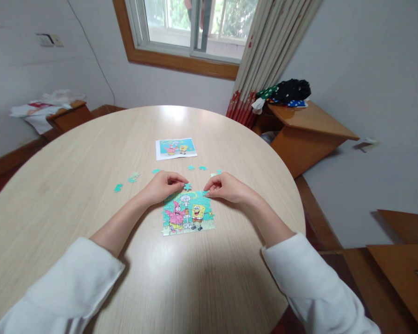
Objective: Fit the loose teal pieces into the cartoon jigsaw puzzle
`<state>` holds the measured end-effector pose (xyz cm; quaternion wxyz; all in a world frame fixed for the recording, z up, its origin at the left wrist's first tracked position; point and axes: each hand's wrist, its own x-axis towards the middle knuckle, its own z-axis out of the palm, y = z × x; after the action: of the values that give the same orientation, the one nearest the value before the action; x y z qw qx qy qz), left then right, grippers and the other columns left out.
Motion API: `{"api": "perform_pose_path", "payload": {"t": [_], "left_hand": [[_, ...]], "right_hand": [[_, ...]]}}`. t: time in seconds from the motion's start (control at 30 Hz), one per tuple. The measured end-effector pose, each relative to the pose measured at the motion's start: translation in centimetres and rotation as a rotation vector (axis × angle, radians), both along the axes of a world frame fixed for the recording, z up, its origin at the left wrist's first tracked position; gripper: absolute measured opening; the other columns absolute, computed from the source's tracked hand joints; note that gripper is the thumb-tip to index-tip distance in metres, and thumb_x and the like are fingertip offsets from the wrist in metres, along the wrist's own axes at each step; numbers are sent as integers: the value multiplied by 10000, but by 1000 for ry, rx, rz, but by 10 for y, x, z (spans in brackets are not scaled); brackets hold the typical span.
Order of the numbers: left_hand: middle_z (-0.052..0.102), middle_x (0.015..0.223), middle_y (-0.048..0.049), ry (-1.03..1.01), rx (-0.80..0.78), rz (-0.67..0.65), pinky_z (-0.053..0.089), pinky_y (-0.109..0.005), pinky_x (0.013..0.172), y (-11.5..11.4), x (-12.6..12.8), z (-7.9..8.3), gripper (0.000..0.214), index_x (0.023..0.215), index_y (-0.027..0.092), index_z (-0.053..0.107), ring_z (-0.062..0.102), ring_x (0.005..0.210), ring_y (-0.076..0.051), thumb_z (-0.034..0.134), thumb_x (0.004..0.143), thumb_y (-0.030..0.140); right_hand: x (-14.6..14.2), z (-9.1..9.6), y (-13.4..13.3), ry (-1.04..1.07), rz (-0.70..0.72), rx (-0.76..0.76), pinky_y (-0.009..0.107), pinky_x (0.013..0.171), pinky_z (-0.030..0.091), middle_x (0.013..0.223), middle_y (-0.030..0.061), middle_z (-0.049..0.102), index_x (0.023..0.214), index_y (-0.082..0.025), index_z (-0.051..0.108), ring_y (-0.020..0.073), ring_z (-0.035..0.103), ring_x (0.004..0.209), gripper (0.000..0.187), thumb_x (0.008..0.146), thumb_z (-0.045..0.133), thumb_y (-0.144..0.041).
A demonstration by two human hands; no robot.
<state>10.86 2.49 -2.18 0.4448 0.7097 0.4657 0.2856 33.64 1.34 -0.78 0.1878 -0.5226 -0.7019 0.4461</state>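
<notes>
A partly assembled jigsaw puzzle [185, 211] lies flat in front of me, showing a pink starfish, a tall pale figure and a yellow sponge character on turquoise. My left hand [164, 186] is closed at its upper left, with the fingertips on a turquoise puzzle piece [187, 187] just above the top edge. At the upper right corner, my right hand [228, 188] is closed in a pinch on another small turquoise piece [205, 194]; the fingers partly cover it. Whether that piece is joined to the puzzle I cannot tell.
Several loose pieces [118, 188] lie in an arc beyond my hands. Behind them is a reference picture [177, 147] on white paper. The round wooden table [73, 185] has a cabinet with clothes [292, 93] at its far right and a curtain [264, 60] behind.
</notes>
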Motion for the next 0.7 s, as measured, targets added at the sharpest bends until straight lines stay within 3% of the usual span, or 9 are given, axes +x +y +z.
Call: {"api": "perform_pose_path", "payload": {"t": [0.7], "left_hand": [[726,771,-73,-17,-3,-9,462,-250,600,0,0,0,203,839,127,729,605,659,-133,595,728,232]], "right_hand": [[-2,4,-3,-64,35,50,236,542,356,579,-13,561,789,-115,715,94,474,554,136,660,680,-143]]}}
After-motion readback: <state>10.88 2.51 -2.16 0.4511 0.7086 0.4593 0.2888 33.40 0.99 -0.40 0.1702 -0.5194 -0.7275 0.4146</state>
